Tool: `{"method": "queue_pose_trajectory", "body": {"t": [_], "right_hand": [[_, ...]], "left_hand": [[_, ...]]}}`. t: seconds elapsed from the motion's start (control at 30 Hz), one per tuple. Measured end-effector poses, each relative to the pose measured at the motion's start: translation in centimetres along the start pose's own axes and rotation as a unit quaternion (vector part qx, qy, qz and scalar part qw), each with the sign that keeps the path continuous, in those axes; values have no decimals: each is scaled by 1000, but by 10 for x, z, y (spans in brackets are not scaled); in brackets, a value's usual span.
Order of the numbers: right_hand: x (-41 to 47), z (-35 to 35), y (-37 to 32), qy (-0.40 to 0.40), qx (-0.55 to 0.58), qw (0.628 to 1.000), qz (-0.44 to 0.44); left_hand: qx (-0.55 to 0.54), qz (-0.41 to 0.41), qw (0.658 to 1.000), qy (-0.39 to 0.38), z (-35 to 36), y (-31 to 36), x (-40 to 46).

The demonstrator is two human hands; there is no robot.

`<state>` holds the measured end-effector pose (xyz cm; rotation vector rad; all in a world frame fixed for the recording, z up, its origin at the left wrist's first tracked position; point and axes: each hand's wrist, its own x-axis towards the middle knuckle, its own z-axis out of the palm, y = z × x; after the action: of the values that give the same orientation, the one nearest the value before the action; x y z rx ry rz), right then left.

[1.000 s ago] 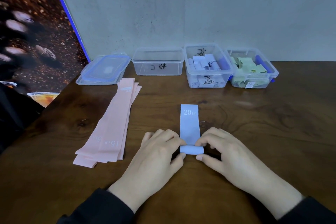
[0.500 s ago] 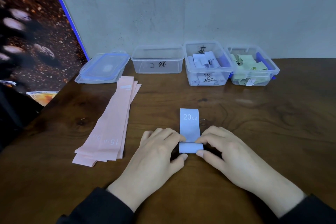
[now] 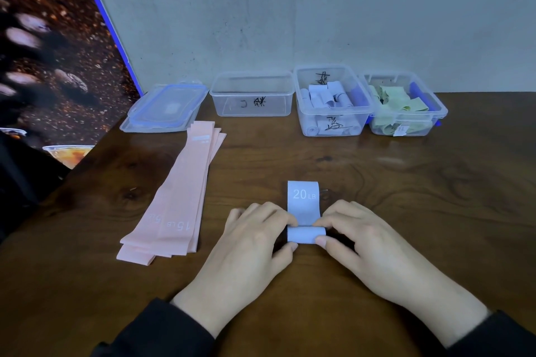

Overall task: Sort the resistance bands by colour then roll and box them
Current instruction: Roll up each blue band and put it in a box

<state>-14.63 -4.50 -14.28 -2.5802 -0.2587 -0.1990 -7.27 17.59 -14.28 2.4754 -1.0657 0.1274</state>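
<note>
A light blue band (image 3: 303, 203) marked 20 LB lies flat on the wooden table (image 3: 406, 197), its near end wound into a roll. My left hand (image 3: 249, 252) pinches the roll's left end between thumb and fingers. My right hand (image 3: 362, 246) pinches its right end the same way. A stack of pink bands (image 3: 179, 197) marked 15 LB lies stretched out to the left. At the back stand three clear boxes: an empty one (image 3: 252, 98), one with rolled blue bands (image 3: 330, 101), one with green bands (image 3: 403, 107).
A clear lid with blue clips (image 3: 166, 107) lies at the back left beside the empty box. A large printed panel (image 3: 52, 52) leans along the table's left side. A grey wall rises right behind the boxes.
Both hands have rolled the blue band further away from me. The flat part left beyond the roll is shorter, and the roll is thicker.
</note>
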Motion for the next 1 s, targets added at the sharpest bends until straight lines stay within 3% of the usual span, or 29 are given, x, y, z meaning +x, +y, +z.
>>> {"method": "queue_pose_trajectory", "body": {"t": [1.0], "right_hand": [[1, 0, -1, -6, -6, 1000, -3]], "left_hand": [[-4, -3, 1000, -8, -2, 1, 0]]}}
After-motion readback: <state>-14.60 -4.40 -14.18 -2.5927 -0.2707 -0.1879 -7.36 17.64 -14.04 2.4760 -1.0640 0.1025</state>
